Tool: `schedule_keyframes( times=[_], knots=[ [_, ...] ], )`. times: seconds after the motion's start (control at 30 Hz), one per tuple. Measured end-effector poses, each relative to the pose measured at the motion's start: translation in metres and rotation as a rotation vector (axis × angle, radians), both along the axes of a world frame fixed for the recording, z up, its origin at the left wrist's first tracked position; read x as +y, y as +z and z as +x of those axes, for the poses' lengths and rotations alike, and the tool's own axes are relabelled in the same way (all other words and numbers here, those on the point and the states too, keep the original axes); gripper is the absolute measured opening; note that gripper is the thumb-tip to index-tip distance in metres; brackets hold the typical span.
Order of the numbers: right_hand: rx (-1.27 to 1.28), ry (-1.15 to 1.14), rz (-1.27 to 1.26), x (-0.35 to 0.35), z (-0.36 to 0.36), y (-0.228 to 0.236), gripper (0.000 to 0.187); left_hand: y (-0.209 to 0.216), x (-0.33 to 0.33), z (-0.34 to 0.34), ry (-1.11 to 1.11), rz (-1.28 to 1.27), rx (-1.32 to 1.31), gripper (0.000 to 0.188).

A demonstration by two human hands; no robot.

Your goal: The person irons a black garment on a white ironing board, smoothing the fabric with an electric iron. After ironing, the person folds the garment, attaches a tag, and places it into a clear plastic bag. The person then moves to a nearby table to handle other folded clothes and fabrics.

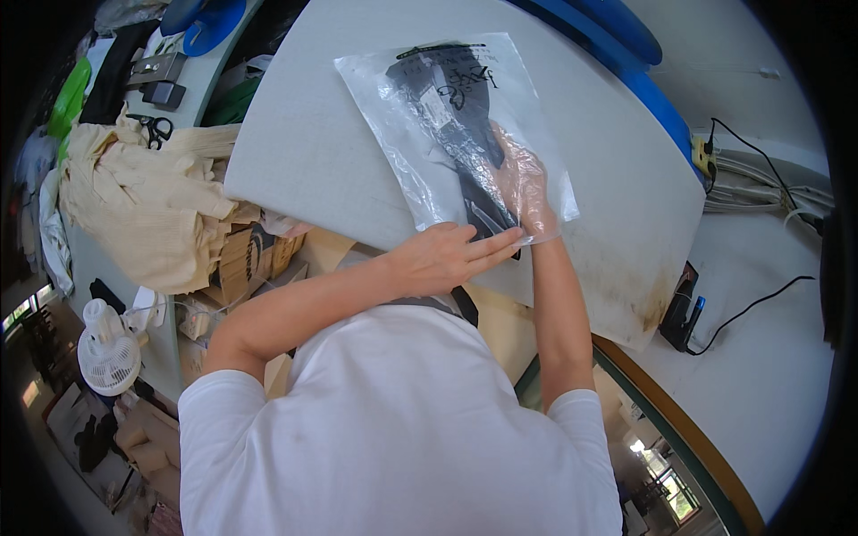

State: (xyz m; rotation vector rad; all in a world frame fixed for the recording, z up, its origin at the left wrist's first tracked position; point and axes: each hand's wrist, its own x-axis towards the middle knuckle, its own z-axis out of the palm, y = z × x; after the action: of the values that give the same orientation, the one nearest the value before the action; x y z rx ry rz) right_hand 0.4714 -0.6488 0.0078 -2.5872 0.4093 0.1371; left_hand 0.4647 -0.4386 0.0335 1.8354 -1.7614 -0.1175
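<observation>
A clear plastic bag (375,98) with black print lies over the white tabletop, its lower edge toward me. Inside it is a folded dark grey cloth item (451,98) with a pale label on it; its exact kind cannot be made out. My right hand (518,174) shows through the film, reaching into the bag, closed against the cloth's right side with some fingers hidden behind it. At the bag's near edge, my left hand (447,256) touches the film and the cloth's lower end, its fingers stretched toward my right wrist.
Cream knitted garments (147,196) are heaped left of the tabletop (295,116), above a cardboard box (237,268). Black scissors (154,130) lie beyond them. A white fan (109,348) stands lower left. Cables (760,183) run along the right wall.
</observation>
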Motion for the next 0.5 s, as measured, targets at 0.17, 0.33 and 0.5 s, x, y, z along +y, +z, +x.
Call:
schedule_keyframes(
  times=[0.17, 0.33, 0.5],
  knots=[
    [-0.089, 0.104, 0.014, 0.004, 0.006, 0.013, 0.069, 0.002, 0.004, 0.0, 0.032, 0.004, 0.02, 0.068],
    [-0.246, -0.245, -0.105, -0.048, -0.001, -0.033, 0.058, 0.0, 0.0, -0.004, 0.058, 0.008, 0.029, 0.067],
    [-0.486, 0.291, -0.305, -0.003, -0.005, -0.054, 0.047, -0.002, 0.002, -0.004, 0.069, 0.075, -0.003, 0.06]
  ],
)
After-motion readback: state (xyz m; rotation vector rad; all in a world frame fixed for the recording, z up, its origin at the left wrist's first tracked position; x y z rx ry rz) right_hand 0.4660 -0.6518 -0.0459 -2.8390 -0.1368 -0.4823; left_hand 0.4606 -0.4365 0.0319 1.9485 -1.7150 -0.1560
